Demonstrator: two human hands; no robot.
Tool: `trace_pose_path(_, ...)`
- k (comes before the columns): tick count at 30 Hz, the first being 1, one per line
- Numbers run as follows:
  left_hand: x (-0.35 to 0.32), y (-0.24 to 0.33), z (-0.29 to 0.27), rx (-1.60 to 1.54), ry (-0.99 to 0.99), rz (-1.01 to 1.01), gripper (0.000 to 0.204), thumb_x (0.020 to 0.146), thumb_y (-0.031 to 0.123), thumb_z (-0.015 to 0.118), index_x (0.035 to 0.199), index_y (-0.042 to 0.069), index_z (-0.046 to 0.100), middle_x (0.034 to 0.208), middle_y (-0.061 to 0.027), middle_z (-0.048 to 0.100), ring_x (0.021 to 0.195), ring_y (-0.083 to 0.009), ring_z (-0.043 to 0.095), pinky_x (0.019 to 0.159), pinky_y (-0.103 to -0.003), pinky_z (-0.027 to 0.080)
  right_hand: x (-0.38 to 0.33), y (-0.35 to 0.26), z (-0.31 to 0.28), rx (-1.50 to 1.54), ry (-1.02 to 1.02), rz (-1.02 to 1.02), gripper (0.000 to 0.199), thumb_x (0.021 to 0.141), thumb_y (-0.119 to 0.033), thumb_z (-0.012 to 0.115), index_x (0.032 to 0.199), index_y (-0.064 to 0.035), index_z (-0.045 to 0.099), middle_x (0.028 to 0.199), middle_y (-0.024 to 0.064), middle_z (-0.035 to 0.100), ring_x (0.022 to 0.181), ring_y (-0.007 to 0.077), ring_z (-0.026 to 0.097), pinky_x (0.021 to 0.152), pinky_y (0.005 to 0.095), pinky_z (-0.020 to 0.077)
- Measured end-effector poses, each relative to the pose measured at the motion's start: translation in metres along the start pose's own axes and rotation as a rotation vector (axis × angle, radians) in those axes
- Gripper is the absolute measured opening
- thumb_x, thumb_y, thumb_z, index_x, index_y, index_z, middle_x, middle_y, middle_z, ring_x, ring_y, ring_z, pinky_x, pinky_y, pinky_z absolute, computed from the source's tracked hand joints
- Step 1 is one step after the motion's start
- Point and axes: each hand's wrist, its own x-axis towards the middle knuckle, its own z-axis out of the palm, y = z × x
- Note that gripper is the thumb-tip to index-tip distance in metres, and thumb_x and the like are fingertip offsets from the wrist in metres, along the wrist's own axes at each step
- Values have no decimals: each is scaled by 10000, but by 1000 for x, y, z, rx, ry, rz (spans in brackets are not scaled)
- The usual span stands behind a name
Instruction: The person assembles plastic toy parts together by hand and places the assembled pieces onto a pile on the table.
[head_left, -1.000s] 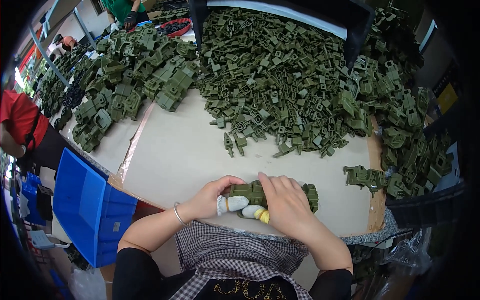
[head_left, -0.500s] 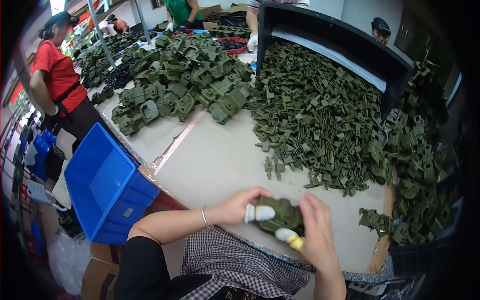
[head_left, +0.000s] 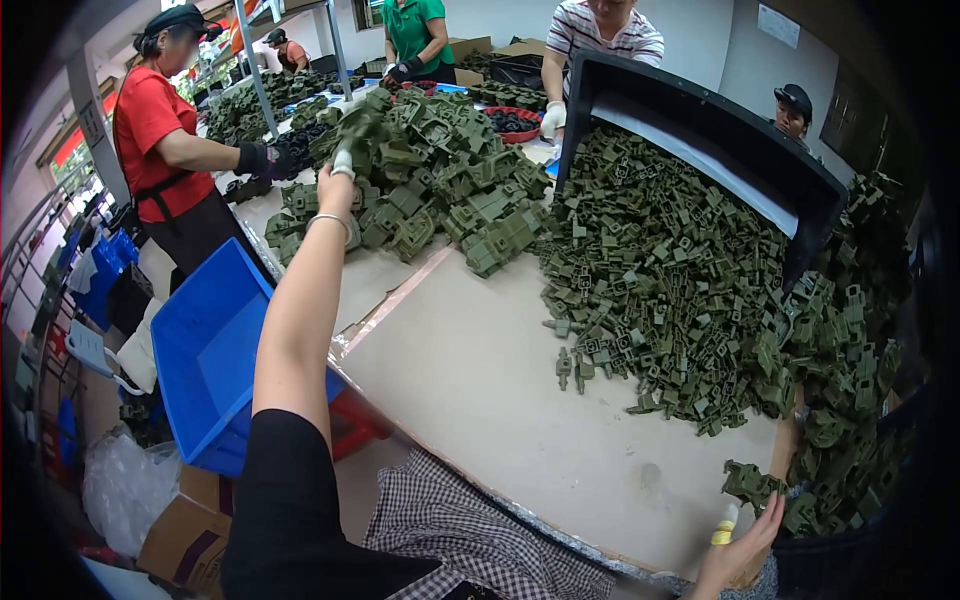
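Observation:
My left hand (head_left: 338, 190), a bracelet at its wrist and a white cover on one finger, reaches across to the far-left heap of larger olive-green plastic vehicle bodies (head_left: 405, 195). At its fingertips is a motion-blurred green plastic vehicle body (head_left: 362, 128), seemingly gripped; part of the grip is hidden. At the table's near right corner, my right hand (head_left: 748, 548) is open, with its thumb covered in white and yellow. Its fingertips reach a green plastic part (head_left: 750, 484) lying there; whether they touch it is unclear.
Small green parts (head_left: 660, 270) spill from a tilted black bin (head_left: 700, 110). More large green pieces (head_left: 835, 400) lie along the right edge. A blue crate (head_left: 215, 350) stands left of the table (head_left: 480, 400). Several co-workers stand beyond, one in red (head_left: 160, 140) at the left.
Both hands were together near the front edge, holding a green vehicle body. Since then the left has gone far forward-left to the heap, and the right has moved right and nearer. The view has shifted.

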Motion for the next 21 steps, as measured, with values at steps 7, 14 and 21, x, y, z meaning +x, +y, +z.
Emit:
trace_pose_path(7, 89, -102, -83, 937, -161, 349, 257, 827, 193, 504, 975, 41, 649, 905, -112, 643, 779, -213, 582, 721, -329, 454, 11, 62, 29, -317, -176, -30, 505, 726, -84, 591, 1201, 11, 451, 1297, 178, 386, 1225, 382, 312, 1008, 444, 269)
trace_pose_path(14, -44, -107, -64, -19, -399, 4, 386, 879, 309, 544, 1197, 94, 500, 1127, 6, 537, 1023, -119, 521, 839, -265, 413, 37, 66, 28, -236, 62, 17, 506, 708, -155, 653, 1168, -13, 497, 1284, 207, 395, 1183, 381, 356, 985, 456, 281)
trace_pose_path(21, -221, -64, -64, 83, -707, 153, 289, 891, 193, 519, 1145, 56, 524, 1128, -39, 548, 1033, -137, 518, 847, -262, 420, 56, 62, -4, -64, -408, 156, 295, 672, -39, 658, 961, -5, 610, 943, 137, 591, 932, 325, 523, 846, 373, 405)
